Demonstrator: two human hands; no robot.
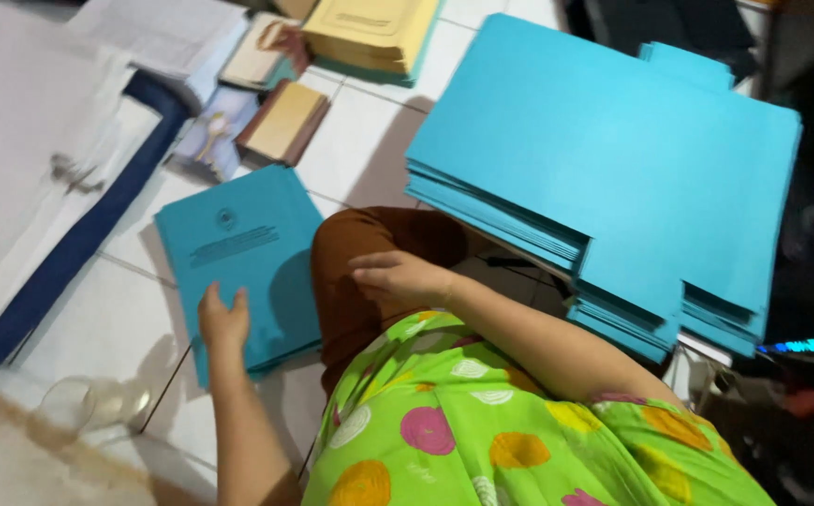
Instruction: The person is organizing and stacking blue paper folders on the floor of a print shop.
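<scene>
From the head camera, the left hand (223, 321) lies flat with loose, spread fingers on a low pile of smooth blue card folders (238, 258) on the glossy white tile floor (107, 319). The right hand (398, 276) rests slack, holding nothing, on a brown-trousered knee (370, 244). A taller stack of notched blue folders (604, 169) sits alongside.

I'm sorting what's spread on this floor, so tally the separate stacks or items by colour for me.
Blue folder stacks: 2, a small one under the left hand and a tall one
Yellow folder stack: 1
Brown booklet: 1
White paper pile in binder: 1
Clear glass: 1
Total: 6
</scene>
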